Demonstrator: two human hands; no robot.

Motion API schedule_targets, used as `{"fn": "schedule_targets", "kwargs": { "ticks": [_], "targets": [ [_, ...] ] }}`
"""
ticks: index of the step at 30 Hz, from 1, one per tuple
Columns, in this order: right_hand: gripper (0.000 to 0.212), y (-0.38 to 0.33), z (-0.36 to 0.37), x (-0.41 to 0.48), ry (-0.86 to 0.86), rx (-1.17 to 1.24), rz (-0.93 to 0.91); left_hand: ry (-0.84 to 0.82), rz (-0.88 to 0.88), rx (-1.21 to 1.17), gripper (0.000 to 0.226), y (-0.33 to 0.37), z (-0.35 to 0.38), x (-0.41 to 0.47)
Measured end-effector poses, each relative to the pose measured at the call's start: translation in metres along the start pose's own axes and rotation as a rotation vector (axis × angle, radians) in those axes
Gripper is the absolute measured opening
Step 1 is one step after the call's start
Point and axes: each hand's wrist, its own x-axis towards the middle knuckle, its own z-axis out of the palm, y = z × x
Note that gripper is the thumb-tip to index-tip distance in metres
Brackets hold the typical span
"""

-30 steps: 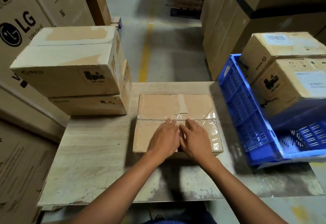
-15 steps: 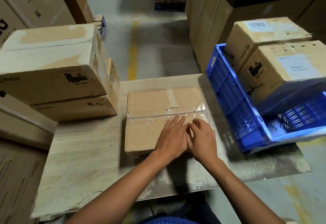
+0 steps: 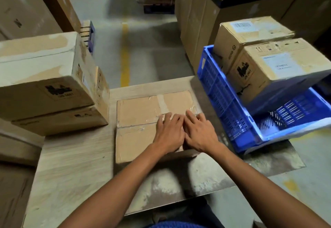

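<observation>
step: seems to be pressing the taped seam [image 3: 134, 127] flat | box [image 3: 141, 143]: lies flat at middle of table [image 3: 71, 165], blue crate [image 3: 220, 91] at 3 o'clock | left hand [image 3: 169, 134], right hand [image 3: 200, 135]: fingers straight, pressing the box top, gripping nothing | next: probably even pressure along seam toward 9 o'clock

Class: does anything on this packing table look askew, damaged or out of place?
The blue crate at the table's right sits tilted, seemingly overhanging the edge, so its cartons lean. The flat box under the left hand and right hand looks undamaged.

Stacked cartons [image 3: 44, 77], blue crate [image 3: 220, 91]
</observation>
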Motion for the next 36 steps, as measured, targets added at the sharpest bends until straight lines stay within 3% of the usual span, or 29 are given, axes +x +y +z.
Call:
{"fn": "schedule_targets", "kwargs": {
  "ticks": [4,7,9,12,18,20,24,27,30,33,36],
  "targets": [
    [0.052,-0.002,-0.016,0.014,-0.037,-0.051,-0.003,0.017,0.012,-0.014,0.051,-0.004,-0.008,0.007],
    [0.044,0.001,-0.027,0.04,-0.007,-0.091,-0.021,0.013,-0.085,-0.048,0.056,-0.012,-0.015,0.019],
    [0.05,0.004,-0.021,0.054,0.019,-0.034,-0.049,-0.02,-0.171,-0.041,0.062,-0.024,-0.016,0.03],
    [0.072,0.005,-0.001,0.06,-0.078,0.074,-0.037,-0.062,-0.192,-0.007,0.063,-0.037,-0.013,0.037],
    [0.077,-0.002,0.004,0.059,-0.067,0.133,0.045,-0.094,-0.147,-0.046,0.057,-0.052,-0.023,0.039],
    [0.076,-0.004,0.001,0.062,-0.053,0.172,0.056,-0.041,-0.219,-0.079,0.056,-0.059,-0.025,0.033],
    [0.069,-0.007,-0.016,0.071,-0.033,0.356,0.144,0.132,-0.595,-0.217,0.06,-0.094,-0.031,0.019],
    [0.074,-0.009,-0.023,0.08,-0.072,0.513,0.269,0.175,-0.803,-0.467,0.063,-0.129,-0.047,0.014],
    [0.081,-0.008,-0.023,0.087,-0.003,0.673,0.369,0.221,-0.844,-0.847,0.066,-0.144,-0.06,0.01],
    [0.083,-0.007,-0.033,0.088,0.084,0.747,0.458,0.346,-0.847,-0.905,0.063,-0.14,-0.07,0.005],
    [0.072,-0.01,-0.056,0.081,0.161,0.686,0.508,0.462,-0.834,-0.934,0.058,-0.134,-0.086,0.004]
  ]
}}
